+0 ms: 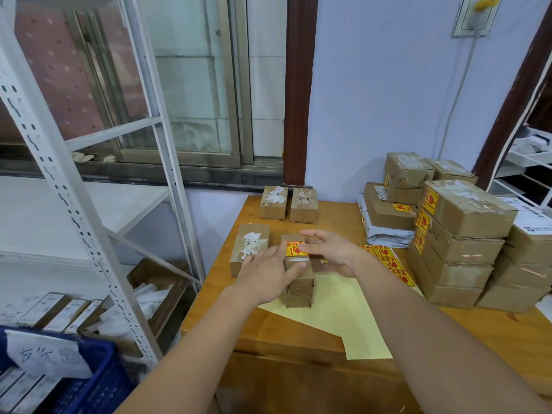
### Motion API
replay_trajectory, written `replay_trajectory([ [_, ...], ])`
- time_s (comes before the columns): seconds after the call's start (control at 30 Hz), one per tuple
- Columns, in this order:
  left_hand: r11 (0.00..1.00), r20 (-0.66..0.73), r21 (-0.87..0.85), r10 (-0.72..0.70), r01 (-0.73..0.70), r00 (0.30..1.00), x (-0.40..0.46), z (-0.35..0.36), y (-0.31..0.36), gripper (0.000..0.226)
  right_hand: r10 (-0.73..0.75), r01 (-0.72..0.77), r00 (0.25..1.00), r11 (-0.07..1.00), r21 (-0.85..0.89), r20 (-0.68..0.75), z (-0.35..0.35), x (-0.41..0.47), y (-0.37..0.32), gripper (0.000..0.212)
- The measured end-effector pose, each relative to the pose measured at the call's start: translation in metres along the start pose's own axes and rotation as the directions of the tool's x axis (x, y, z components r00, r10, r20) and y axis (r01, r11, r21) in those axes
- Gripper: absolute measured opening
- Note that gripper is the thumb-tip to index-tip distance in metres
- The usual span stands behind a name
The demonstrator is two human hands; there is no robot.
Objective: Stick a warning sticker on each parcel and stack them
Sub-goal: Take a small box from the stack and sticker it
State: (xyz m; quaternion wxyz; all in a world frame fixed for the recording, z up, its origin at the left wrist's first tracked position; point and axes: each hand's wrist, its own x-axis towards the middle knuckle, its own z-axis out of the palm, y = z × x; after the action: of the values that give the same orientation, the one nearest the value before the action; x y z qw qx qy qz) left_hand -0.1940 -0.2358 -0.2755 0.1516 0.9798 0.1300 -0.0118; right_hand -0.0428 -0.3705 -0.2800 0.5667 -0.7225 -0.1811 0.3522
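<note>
1. On the wooden table [268,327], mid-left: small cardboard parcel [298,279] sits on the yellow backing sheet [343,312], red-yellow warning sticker [294,248] on its top face
2. Left hand [265,279] rests on the parcel's near-left side, fingers straight, steadying it
3. Right hand [331,252]: thumb presses the sticker, fingers reach over the far edge, loosely curved, not clamped
4. Parcel looks light, stiff, taped; tape likely slick, so grip the bare cardboard long sides
5. Sticker sheet [388,261] thin and floppy; peel from a corner
6. Stickered stack [460,240] stands at right; three unstickered boxes [273,203] wait behind and left
</note>
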Motion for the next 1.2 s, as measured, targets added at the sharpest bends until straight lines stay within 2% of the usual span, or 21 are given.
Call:
replay_trajectory([
  [0.3, 1.000, -0.003, -0.007, -0.001, 0.001, 1.000, 0.000, 0.001, 0.000, 0.083, 0.028, -0.026, 0.990, 1.000, -0.016, 0.135, -0.012, -0.003, 0.001, 0.078],
  [0.5, 1.000, -0.011, -0.025, 0.004, -0.004, 1.000, -0.001, 0.001, 0.000, 0.084, -0.038, 0.016, 0.996, 0.962, -0.273, -0.075, 0.007, 0.001, -0.008, 0.087],
  [0.6, 0.999, -0.009, -0.038, -0.006, 0.006, 1.000, -0.001, 0.001, -0.001, 0.084, -0.090, 0.057, 0.992, 0.943, -0.327, -0.086, 0.017, 0.001, -0.008, 0.077],
  [0.67, 0.999, -0.005, -0.037, -0.009, 0.009, 1.000, -0.001, 0.000, -0.001, 0.084, -0.084, 0.053, 0.993, 0.940, -0.338, -0.077, 0.018, 0.001, -0.008, 0.078],
  [0.8, 1.000, -0.004, -0.027, -0.009, 0.009, 1.000, -0.002, -0.001, 0.002, 0.083, -0.049, 0.034, 0.998, 0.944, -0.327, -0.038, 0.014, 0.002, -0.011, 0.084],
  [0.97, 1.000, -0.006, -0.026, -0.009, 0.009, 1.000, -0.003, -0.001, 0.002, 0.084, -0.016, 0.013, 1.000, 0.963, -0.268, -0.007, 0.014, 0.003, -0.012, 0.078],
  [1.2, 0.999, -0.007, -0.042, -0.009, 0.009, 1.000, -0.003, 0.001, 0.003, 0.085, 0.029, -0.029, 0.998, 1.000, -0.010, 0.063, 0.002, 0.002, 0.000, 0.073],
])
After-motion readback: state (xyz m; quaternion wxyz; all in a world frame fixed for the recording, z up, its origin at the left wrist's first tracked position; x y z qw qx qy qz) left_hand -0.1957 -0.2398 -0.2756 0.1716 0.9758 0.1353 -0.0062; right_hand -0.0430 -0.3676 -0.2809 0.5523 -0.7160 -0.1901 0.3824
